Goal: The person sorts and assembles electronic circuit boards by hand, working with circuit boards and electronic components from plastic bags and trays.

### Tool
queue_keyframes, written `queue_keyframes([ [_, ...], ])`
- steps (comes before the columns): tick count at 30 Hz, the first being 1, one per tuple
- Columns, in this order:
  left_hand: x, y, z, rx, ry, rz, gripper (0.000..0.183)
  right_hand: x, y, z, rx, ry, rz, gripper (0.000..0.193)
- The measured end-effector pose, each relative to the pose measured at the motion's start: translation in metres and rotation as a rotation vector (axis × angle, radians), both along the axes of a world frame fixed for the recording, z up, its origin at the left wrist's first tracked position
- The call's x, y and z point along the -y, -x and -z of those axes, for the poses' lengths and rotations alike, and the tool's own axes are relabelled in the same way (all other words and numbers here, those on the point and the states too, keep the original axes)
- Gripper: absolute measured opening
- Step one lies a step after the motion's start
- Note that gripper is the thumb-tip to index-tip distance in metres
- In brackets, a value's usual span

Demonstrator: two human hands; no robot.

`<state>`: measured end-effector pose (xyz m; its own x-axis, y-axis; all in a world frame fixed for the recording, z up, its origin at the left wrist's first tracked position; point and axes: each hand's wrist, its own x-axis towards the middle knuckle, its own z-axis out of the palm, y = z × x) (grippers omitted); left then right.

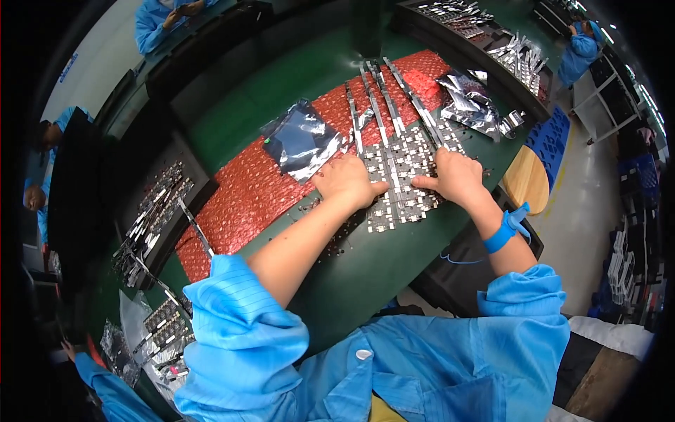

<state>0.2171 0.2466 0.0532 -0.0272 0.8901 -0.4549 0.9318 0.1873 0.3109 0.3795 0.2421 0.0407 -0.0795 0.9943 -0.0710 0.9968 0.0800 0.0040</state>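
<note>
A panel of small circuit boards (415, 156), silver-grey and dotted with pale parts, lies before me on the green table. Long thin metal strips (380, 107) stretch away from its far side, and one runs down over its middle. My left hand (346, 181) grips the panel's left side, fingers curled and thumb pointing inward across it. On the right side, my right hand (455, 176) holds the panel in the same way, its thumb toward the other. Under both palms the exact finger contact is hidden. A blue band (503, 235) circles my right wrist.
Red bubble wrap (246, 193) spreads beneath, with a shiny antistatic bag (302, 144) left of the panel and another silver bag (467, 105) at right. Black trays (200, 190) of strips stand left and far right. Small dark bits litter the green table (330, 281). Other people work beyond.
</note>
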Motion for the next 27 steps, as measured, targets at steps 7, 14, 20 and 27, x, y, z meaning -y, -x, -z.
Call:
queue_keyframes([
  [7,-0.005,-0.014,0.006,-0.025,0.090,-0.162,0.065,0.001,0.005,0.001,-0.223,0.100,0.189,0.050],
  [14,-0.009,-0.009,0.016,0.178,-0.001,-0.209,0.062,0.008,0.010,0.000,-0.328,0.095,0.274,0.043],
  [20,-0.019,0.006,-0.003,0.769,0.025,-0.302,0.020,0.021,-0.031,0.006,-0.568,-0.084,0.241,0.022],
  [27,-0.010,-0.022,0.038,0.863,-0.152,-0.324,0.023,0.024,-0.017,0.000,-0.497,0.103,0.256,0.022],
])
